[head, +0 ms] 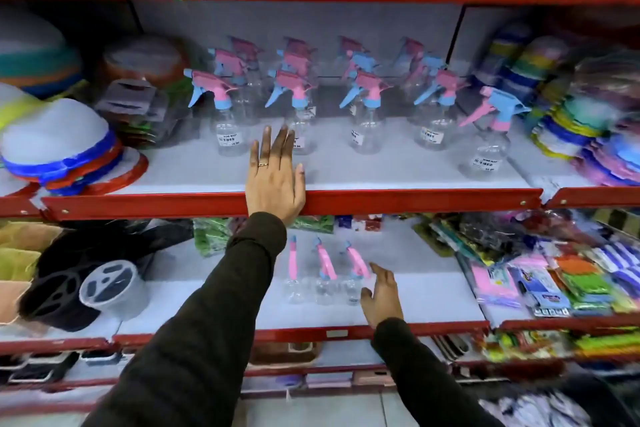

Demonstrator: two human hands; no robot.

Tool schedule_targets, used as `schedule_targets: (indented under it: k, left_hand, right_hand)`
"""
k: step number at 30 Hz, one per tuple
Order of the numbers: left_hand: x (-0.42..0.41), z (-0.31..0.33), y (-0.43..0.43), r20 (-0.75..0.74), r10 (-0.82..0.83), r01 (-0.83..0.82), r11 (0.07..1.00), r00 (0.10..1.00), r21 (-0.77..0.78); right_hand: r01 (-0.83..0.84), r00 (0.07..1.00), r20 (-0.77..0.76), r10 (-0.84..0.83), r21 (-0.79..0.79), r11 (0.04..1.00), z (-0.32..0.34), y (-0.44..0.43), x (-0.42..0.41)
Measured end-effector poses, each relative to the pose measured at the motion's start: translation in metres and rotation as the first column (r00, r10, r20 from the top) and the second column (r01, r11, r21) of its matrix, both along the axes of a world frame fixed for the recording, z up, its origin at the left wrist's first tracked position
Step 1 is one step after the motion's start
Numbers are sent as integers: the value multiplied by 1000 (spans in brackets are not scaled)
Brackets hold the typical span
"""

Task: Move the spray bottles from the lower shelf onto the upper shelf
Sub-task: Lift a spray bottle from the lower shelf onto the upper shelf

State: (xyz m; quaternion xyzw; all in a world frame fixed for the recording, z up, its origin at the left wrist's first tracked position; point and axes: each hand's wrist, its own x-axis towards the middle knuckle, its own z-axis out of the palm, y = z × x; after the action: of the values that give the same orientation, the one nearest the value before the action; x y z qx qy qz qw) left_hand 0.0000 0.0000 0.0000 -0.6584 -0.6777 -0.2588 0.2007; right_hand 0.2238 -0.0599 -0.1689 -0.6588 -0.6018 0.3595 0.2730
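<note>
Several clear spray bottles (228,114) with pink and blue trigger heads stand in rows on the upper shelf (381,199). Three more spray bottles (323,274) stand side by side on the lower shelf (433,291), seen from above. My left hand (275,173) lies flat and open on the front of the upper shelf, fingers stretched toward the front-row bottles, holding nothing. My right hand (381,295) hovers open over the lower shelf, just right of the rightmost of the three bottles, close to it; contact is unclear.
Stacked plastic bowls and lids (59,149) fill the upper shelf's left, colourful stacked plates (581,121) its right. On the lower shelf sit a black holder and clear tub (104,281) at left and packaged goods (554,270) at right.
</note>
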Motion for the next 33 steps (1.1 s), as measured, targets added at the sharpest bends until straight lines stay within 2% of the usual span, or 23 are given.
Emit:
schedule_targets:
  k: [6, 9, 16, 19, 26, 33]
  left_hand:
    - [-1, -1, 4, -15, 19, -19, 1000, 1000, -4]
    - [-2, -3, 6, -27, 22, -22, 1000, 999, 9]
    - [-1, -2, 6, -18, 28, -28, 1000, 999, 1]
    - [0, -1, 4, -21, 39, -39, 999, 999, -14]
    - [2, 1, 0, -12, 33, -33, 999, 999, -30]
    - [3, 1, -5, -15, 34, -34, 999, 999, -29]
  right_hand:
    - [4, 997, -70, -17, -180, 984, -10, 12, -11]
    - [25, 991, -120, -51, -207, 978, -17, 20, -14]
    - [25, 993, -106, -44, -177, 984, -25, 23, -13]
    - [42, 993, -102, -54, -112, 993, -26, 16, -5]
    - [-18, 1000, 9, 17, 189, 982, 7, -11, 24]
    - [-119, 993, 47, 111, 523, 844, 74, -21, 36]
